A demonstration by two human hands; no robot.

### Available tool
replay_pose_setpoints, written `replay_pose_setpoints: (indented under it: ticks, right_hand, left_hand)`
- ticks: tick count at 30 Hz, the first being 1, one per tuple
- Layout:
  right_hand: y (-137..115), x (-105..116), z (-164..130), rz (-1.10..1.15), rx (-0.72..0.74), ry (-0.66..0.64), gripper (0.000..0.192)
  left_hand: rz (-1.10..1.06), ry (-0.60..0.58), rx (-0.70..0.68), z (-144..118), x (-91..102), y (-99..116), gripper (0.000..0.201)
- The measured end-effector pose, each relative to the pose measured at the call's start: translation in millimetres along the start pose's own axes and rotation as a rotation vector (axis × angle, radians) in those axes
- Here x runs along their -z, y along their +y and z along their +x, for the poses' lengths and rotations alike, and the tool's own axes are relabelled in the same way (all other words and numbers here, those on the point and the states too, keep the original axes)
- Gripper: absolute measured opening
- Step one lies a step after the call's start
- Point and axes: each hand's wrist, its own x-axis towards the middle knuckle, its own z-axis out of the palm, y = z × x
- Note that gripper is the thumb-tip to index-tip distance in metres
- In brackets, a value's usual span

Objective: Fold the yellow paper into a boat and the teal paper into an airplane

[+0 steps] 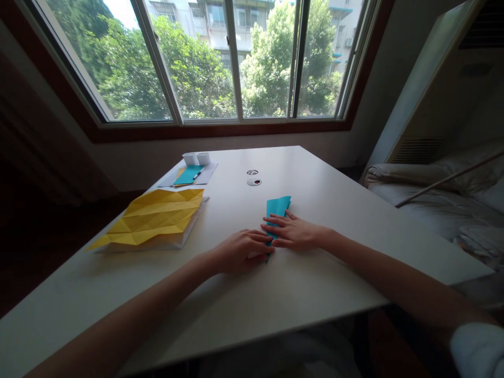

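A folded blue sheet of paper [278,206] lies on the white table in front of me, its wide end pointing away and its narrow tip towards me. My right hand [293,231] rests flat across its middle, fingers spread and stretched to the left. At the lower left edge, my left hand [244,251] has its curved fingers and thumb closed at the narrow end. The two hands' fingertips nearly meet over the paper and hide its middle part.
On the left of the white table [220,304], a creased yellow sheet [157,215] lies over white paper. Behind it are blue sheets [189,175], a pen [198,173] and small white containers [196,158]. Two round stickers [254,182] lie beyond my hands. A sofa [417,194] stands right.
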Motion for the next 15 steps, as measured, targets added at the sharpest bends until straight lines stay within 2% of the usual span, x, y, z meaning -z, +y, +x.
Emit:
replay_pose_setpoints:
  ticks: [4, 11, 15]
  right_hand:
    - [10.3, -3.3, 2.0, 0.091, -0.057, -0.075, 0.063]
    - [37.2, -0.2, 8.6, 0.058, -0.151, -0.037, 0.061]
    - [52.8, 1.1, 13.5, 0.045, -0.205, -0.010, 0.060]
  left_hand:
    - [0.029, 0.004, -0.018, 0.0, 1.2, 5.7, 0.021]
    - [0.053, -0.038, 0.008, -1.0, 5.1, 8.6, 0.024]
    - [0.036, -0.015, 0.019, -1.1, 4.7, 9.4, 0.024]
